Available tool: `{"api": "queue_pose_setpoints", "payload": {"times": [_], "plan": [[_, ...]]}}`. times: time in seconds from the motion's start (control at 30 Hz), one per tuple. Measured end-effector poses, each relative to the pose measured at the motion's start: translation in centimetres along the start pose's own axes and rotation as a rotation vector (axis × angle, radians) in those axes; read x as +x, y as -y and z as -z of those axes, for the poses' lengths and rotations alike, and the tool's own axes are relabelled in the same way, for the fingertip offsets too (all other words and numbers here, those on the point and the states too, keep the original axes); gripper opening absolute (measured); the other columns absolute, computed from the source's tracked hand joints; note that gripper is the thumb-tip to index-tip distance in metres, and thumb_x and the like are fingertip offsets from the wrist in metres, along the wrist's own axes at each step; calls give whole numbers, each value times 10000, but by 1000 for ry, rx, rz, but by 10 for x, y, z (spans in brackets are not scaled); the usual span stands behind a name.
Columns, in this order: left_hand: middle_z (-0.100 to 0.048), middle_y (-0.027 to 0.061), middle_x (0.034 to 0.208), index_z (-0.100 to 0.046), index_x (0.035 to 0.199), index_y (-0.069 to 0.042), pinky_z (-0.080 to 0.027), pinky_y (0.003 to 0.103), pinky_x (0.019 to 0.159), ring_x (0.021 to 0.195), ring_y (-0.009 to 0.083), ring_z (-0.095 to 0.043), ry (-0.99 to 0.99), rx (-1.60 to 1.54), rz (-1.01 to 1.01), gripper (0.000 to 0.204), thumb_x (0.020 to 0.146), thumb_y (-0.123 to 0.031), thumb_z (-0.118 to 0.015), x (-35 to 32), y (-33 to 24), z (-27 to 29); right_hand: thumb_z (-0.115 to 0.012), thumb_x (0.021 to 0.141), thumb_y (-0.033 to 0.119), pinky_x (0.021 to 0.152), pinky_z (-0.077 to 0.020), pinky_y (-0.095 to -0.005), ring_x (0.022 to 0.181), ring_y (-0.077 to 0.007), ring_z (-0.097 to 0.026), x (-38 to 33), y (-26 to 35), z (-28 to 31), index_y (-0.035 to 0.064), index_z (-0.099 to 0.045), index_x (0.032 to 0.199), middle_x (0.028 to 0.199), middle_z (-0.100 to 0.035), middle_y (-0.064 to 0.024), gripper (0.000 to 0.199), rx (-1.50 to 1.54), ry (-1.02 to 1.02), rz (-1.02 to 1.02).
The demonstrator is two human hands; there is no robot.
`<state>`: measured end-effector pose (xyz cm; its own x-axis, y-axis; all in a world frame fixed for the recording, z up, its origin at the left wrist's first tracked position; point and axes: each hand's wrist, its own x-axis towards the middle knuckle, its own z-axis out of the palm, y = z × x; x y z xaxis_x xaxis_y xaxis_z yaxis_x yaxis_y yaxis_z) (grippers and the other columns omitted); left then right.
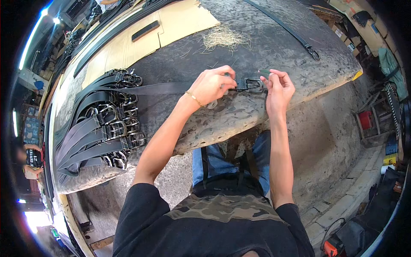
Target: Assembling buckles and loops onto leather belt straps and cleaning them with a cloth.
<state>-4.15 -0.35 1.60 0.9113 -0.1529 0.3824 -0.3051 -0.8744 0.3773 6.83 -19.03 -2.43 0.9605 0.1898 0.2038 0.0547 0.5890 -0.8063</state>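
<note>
A dark leather belt lies across the table, its metal buckle between my two hands. My left hand hovers over the strap just left of the buckle, fingers curled and drawn together. Whatever they pinch is too small to make out. Right of the buckle, my right hand grips a slim dark green tool between thumb and fingers. Its kind is unclear; it points left above the buckle. Left of my left hand, several more belts lie piled with their buckles bunched toward me.
Loose straw-coloured thread ends lie in a heap on the far side. Beyond the pile are cardboard sheets with a dark oblong block. A strap with a metal clasp lies far right. The table's worn edge curves before me.
</note>
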Motion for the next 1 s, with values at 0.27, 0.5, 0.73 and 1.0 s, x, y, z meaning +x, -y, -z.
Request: {"api": "queue_pose_setpoints", "payload": {"times": [0.27, 0.5, 0.73, 1.0], "plan": [[-646, 91, 959, -706, 935, -49, -549, 368, 729, 826, 275, -666, -99, -20, 72, 156, 780, -39, -721, -9, 0, 2, -592, 898, -33, 756, -609, -335, 796, -108, -574, 3, -1, -1, -58, -647, 911, 894, -593, -65, 62, -47, 23, -10], [-641, 36, 1007, -696, 925, -81, -536, 386, 678, 748, 271, -658, -66, -15, -18, 128, 798, -94, -713, -11, -4, 1, -592, 899, -34, 757, -609, -335, 795, -105, -581, 3, 0, -5, -51, -649, 913, 892, -596, -60, 61, -71, 38, -1], [-625, 56, 941, -620, 871, -40, -529, 380, 641, 749, 291, -652, -74, 7, -70, 90, 814, -57, -687, -8, -3, -3, -590, 899, -37, 759, -607, -328, 785, -104, -590, 5, -3, -2, -49, -649, 914, 883, -595, -55, 62, -68, 55, 4], [-539, 129, 978, -522, 913, 25, -517, 416, 675, 796, 346, -618, 8, 31, -20, 130, 853, -18, -629, -11, 0, -9, -590, 897, -39, 760, -600, -306, 770, -108, -612, 3, -3, -3, -49, -648, 913, 872, -601, -43, 61, -150, 90, 6]]}}
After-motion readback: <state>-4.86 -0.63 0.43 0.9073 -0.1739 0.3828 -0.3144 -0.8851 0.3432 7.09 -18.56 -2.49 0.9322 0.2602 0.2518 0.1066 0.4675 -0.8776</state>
